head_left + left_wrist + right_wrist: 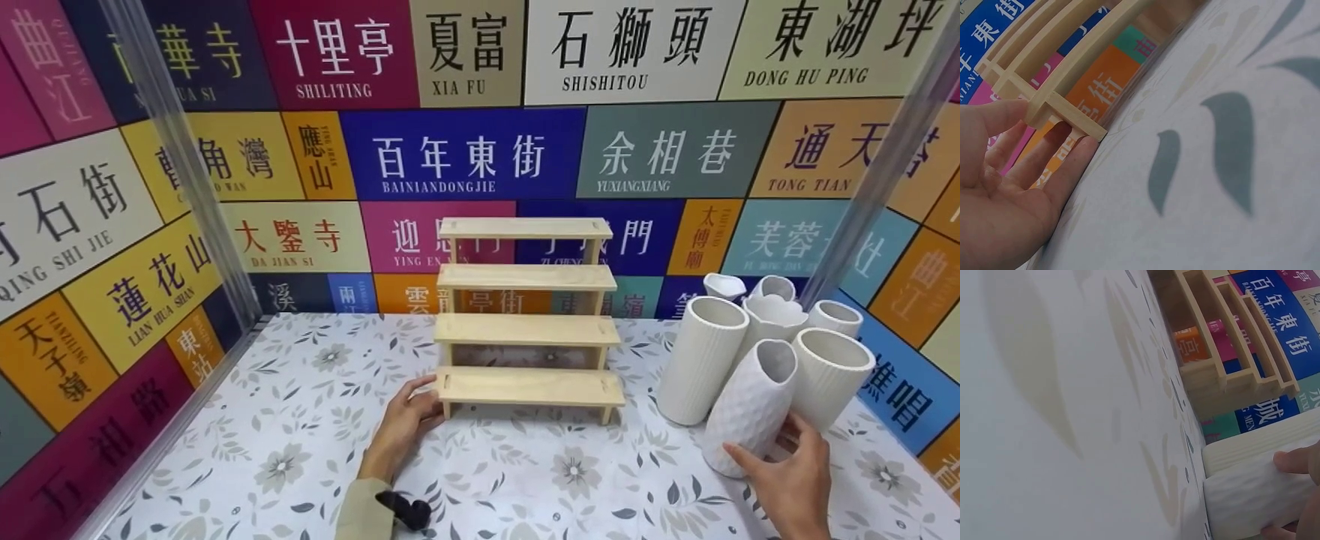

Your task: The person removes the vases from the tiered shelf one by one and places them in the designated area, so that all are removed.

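A four-tier light wooden stepped stand (529,330) stands in the middle of the table in the head view. My left hand (409,420) holds the left end of its lowest step. Up close in the left wrist view, the thumb of the left hand (1016,169) lies against the step's end, with fingers by the leg. At the right, my right hand (795,472) grips a white dimpled vase (750,409) low on its body, thumb on the near side. The vase (1252,500) is upright on the table; its far-side fingers are partly hidden.
Several other white vases crowd behind the dimpled one, among them a ribbed cylinder vase (701,360) and a wide ribbed vase (832,367). A leaf-patterned cloth (285,457) covers the table. Colourful sign panels (465,154) and clear corner posts (195,165) enclose it.
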A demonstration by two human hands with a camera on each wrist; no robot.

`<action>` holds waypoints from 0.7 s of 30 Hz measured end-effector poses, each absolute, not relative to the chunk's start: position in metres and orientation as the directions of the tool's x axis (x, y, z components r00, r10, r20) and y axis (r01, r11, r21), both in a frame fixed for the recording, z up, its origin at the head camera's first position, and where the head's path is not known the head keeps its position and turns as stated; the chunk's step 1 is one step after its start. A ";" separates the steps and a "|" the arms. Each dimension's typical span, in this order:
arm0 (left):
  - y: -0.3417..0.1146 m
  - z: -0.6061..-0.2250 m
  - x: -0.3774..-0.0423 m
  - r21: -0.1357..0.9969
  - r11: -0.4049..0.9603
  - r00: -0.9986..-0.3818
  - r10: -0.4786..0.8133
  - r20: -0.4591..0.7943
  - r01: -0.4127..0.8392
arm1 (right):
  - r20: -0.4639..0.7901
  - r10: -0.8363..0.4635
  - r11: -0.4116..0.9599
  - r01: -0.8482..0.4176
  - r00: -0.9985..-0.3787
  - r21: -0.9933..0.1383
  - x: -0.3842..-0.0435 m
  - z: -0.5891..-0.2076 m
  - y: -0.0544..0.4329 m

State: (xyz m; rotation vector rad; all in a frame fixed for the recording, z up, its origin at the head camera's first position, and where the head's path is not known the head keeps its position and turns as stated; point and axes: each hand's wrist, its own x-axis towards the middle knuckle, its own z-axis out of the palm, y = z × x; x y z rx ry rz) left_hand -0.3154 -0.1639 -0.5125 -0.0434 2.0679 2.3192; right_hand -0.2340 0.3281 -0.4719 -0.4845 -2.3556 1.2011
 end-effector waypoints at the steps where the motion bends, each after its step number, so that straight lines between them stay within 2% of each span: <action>1: -0.164 -0.513 -0.315 0.993 -0.114 -0.999 0.009 -0.042 -0.043 | 0.230 0.498 0.560 0.108 -0.836 -0.822 -0.234 -0.472 0.327; 10: -0.167 -0.515 -0.316 0.992 -0.125 -1.000 0.006 -0.031 -0.031 | 0.325 0.513 0.601 0.061 -0.795 -0.797 -0.240 -0.472 0.323; 21: -0.166 -0.513 -0.314 0.992 -0.126 -0.999 0.015 -0.030 -0.032 | 0.308 0.553 0.570 0.081 -0.774 -0.818 -0.242 -0.473 0.320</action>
